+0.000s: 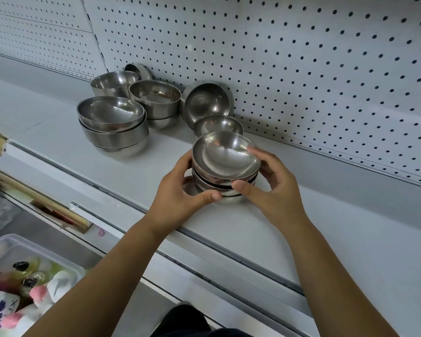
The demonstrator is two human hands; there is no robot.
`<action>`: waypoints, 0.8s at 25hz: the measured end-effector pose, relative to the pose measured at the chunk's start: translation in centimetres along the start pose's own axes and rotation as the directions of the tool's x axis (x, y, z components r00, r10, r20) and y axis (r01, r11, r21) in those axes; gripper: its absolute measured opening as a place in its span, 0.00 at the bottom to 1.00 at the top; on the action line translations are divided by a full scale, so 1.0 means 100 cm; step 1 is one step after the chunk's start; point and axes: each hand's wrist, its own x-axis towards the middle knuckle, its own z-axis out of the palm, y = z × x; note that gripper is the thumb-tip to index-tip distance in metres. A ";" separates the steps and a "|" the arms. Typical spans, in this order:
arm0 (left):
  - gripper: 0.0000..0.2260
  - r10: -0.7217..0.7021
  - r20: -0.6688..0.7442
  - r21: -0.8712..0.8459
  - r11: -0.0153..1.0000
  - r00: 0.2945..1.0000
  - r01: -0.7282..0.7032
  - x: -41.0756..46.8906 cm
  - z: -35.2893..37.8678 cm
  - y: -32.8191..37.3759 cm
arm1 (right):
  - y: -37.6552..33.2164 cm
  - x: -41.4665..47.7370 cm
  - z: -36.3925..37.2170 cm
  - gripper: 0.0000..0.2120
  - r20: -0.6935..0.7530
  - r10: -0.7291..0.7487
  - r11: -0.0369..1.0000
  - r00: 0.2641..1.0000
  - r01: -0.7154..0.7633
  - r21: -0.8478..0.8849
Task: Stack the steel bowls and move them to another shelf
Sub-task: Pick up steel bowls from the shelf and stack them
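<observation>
A short stack of small steel bowls (225, 164) stands on the white shelf (326, 227), its top bowl tilted. My left hand (180, 195) grips the stack's left side, thumb at its base. My right hand (270, 186) grips the right side, fingers on the top rim. Right behind it sits another small bowl (218, 125). One bowl (206, 100) leans against the pegboard. Further left are a stack of large bowls (112, 122), a second stack (156, 100), a single bowl (114, 82) and a tipped bowl (139, 70).
A white pegboard back wall (301, 57) rises behind the shelf. Below left, a lower shelf holds a clear plastic bin (22, 271) of bottles and soft toys, and a cardboard piece (58, 212) lies along an edge.
</observation>
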 end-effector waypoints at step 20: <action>0.26 -0.144 -0.227 -0.001 0.989 0.963 0.148 0.004 0.010 0.003 | 0.022 0.001 -0.035 0.56 -0.186 0.161 0.987 0.969 -0.154 0.056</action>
